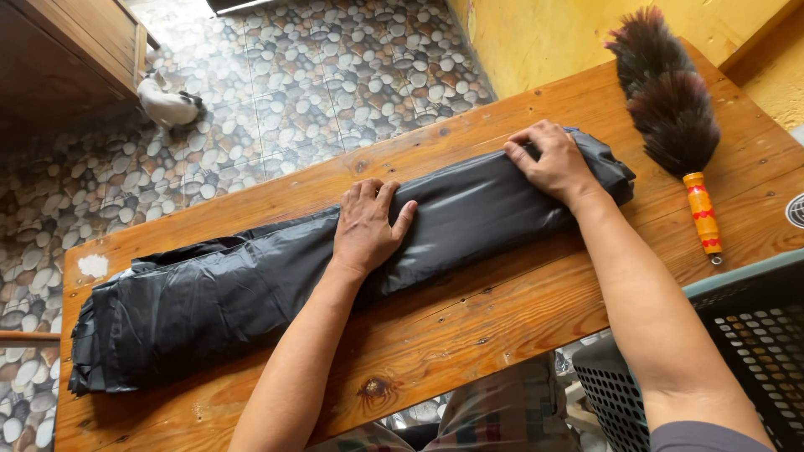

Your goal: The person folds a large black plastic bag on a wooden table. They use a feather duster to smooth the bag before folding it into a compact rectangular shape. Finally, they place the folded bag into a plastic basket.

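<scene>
thing: long roll of shiny black plastic sheeting [335,264], lying slantwise across the brown wooden plank counter [502,322], near-left end to far-right end
roll state: right part tight and narrow, left end looser, fatter, edges fanned out
left hand [366,228]: flat on top of the roll at mid-length, fingers together pointing far, thumb spread to the right
left grip: open palm, pressing down, nothing closed around
right hand [555,163]: on the far-right end of the roll, fingers curled over the far edge
right grip: half closed, fingertips hooked on the plastic, not a full clasp
step in hand, my read: rolling/compressing the sheeting
how to do it well: keep both palms level so the roll stays straight; push air out toward the loose left end; shift the left hand leftward, since that end looks slack
risk: slick plastic, may spring open if pressure lifts
nearby: dark feather duster with orange-yellow handle [674,117] far right on the counter, apart from the roll
also: grey-green perforated plastic basket [745,335] near right; pebble-pattern floor [318,84] beyond
</scene>
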